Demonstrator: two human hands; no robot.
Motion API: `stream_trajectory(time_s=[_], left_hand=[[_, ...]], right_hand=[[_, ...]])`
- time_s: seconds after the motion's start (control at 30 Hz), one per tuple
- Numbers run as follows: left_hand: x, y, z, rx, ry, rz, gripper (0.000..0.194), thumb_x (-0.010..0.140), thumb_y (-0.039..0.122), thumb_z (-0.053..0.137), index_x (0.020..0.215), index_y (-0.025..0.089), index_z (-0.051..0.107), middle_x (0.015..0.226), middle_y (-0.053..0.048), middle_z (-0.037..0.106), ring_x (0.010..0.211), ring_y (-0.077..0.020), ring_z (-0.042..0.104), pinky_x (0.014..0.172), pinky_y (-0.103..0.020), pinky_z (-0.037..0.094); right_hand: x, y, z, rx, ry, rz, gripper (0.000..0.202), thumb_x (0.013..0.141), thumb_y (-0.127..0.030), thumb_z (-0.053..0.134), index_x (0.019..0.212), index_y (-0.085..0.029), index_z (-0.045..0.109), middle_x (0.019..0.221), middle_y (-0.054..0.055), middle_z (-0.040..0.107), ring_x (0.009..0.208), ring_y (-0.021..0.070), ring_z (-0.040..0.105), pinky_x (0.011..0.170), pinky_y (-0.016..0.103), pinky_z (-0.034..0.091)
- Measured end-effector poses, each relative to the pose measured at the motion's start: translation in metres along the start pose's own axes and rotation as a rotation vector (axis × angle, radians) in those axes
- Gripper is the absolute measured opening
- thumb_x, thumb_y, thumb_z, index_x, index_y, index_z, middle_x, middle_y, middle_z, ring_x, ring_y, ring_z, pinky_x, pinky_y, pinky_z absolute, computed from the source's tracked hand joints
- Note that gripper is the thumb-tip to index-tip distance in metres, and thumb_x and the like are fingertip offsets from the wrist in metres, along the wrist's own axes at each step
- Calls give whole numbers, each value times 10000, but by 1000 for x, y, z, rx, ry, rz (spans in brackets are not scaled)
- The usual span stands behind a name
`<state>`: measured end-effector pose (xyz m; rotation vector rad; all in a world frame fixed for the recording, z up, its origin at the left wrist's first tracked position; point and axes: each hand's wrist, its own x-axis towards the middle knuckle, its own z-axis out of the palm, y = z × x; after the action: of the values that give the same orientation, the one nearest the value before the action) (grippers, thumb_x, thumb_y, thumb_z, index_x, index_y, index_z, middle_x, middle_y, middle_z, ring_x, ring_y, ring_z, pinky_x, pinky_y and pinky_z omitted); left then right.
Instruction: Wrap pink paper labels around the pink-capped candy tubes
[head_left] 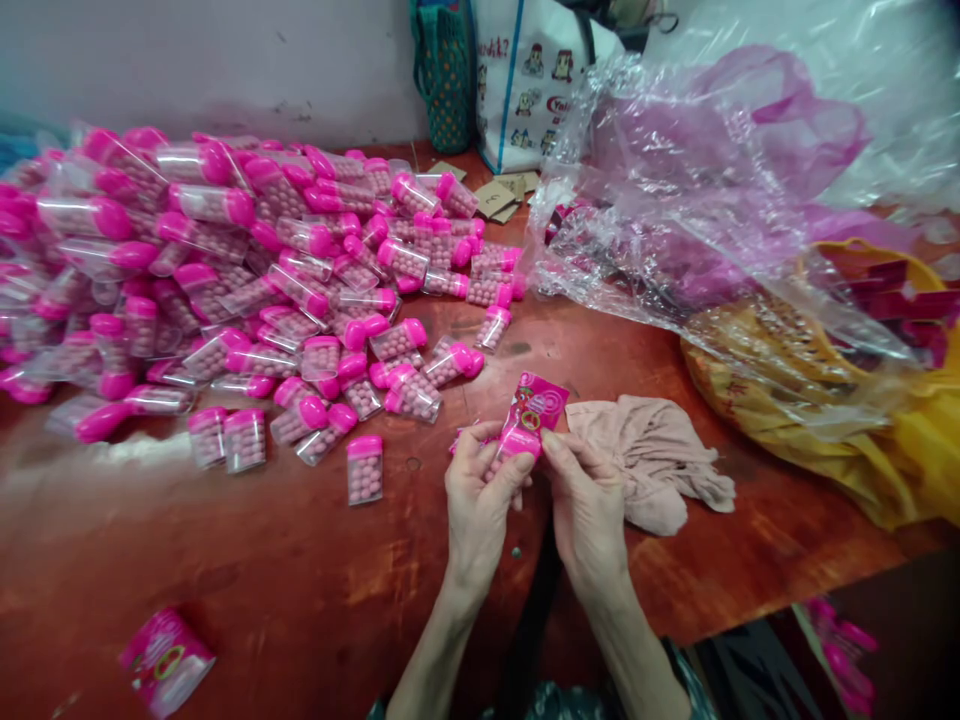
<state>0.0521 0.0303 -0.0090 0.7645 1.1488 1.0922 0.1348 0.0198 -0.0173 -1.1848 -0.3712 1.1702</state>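
My left hand (478, 490) is closed around a small clear candy box with pink balls, mostly hidden by the fingers. Over one end of that box sits a pink printed sleeve (534, 405), standing up between both hands. The thumb and fingers of my right hand (589, 495) pinch the sleeve's lower right edge. How far the box reaches inside the sleeve, I cannot tell. To the left lies a large heap of pink-capped candy boxes (300, 290), with a single candy box (365, 470) closest to my hands.
A crumpled beige cloth (652, 455) lies right of my hands. Clear plastic wrap (637, 230) spreads over a yellow bag (810, 440) at the right. Cardboard pieces (496, 198) and a white printed bag (517, 90) are at the back. A sleeved box (166, 660) lies front left.
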Motion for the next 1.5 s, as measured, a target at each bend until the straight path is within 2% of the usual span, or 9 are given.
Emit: stream_trajectory(time_s=[0.2,0.33,0.5,0.67,0.87,1.07,1.23,1.37,1.5], left_hand=[[2,3,-5,-29,-66,-47,241,768,265,585,957,181,460,552,54,534,411,-42,408,371,-144,325],[0,2,-5,-42,-72,-52,243,772,257,578,966,172,461,561,43,545,406,-41,407,372,-148,322],[-1,2,-6,-29,-85,-36,259,776,249,570,998,173,463,566,36,553,403,-45,404,373,-158,312],[-2,3,-5,-29,-90,-50,235,775,256,571,974,174,477,583,32,556,408,-40,400,371,-151,304],[-2,3,-3,12,-60,-58,261,752,271,601,963,194,469,608,40,562,416,-43,426,386,-151,329],[2,3,-6,-25,-122,-125,221,786,373,533,864,167,510,560,26,548,402,-51,433,384,-154,342],[0,2,-4,16,-189,-216,196,750,346,585,812,165,542,525,34,532,369,-40,389,342,-137,285],[1,1,-6,82,-154,-176,194,758,337,572,855,171,551,578,16,565,403,-53,434,368,-147,320],[5,-3,-13,275,-89,-35,226,765,294,561,961,183,582,686,-8,608,512,-96,522,496,-203,413]], right_hand=[[10,2,-11,-55,-92,81,101,711,-267,674,701,-168,660,639,-22,605,607,105,518,646,248,403],[8,1,-12,-167,-135,45,128,774,-292,607,749,-169,636,627,-20,587,617,113,511,647,247,396],[6,-6,-10,-347,-178,-40,161,803,-299,557,703,-173,567,644,-25,555,609,110,493,600,227,392],[9,-3,-11,-317,-160,-4,208,828,-357,512,725,-184,559,629,-28,550,584,106,495,575,219,394],[12,-1,-13,-233,-176,34,151,774,-326,596,737,-181,580,621,-26,584,569,113,521,571,224,404],[14,-9,-12,-353,-226,9,166,784,-330,581,709,-182,590,646,-24,572,597,114,510,606,231,405],[22,-14,-18,-389,-81,-106,190,798,-346,556,696,-187,574,618,-33,519,553,102,448,541,218,367],[30,-18,-26,-311,-94,-64,157,774,-335,591,725,-185,594,583,-45,477,500,84,400,492,206,331],[31,-18,-27,-239,-136,-15,175,758,-331,606,699,-167,596,568,-43,483,491,78,392,477,201,308]])
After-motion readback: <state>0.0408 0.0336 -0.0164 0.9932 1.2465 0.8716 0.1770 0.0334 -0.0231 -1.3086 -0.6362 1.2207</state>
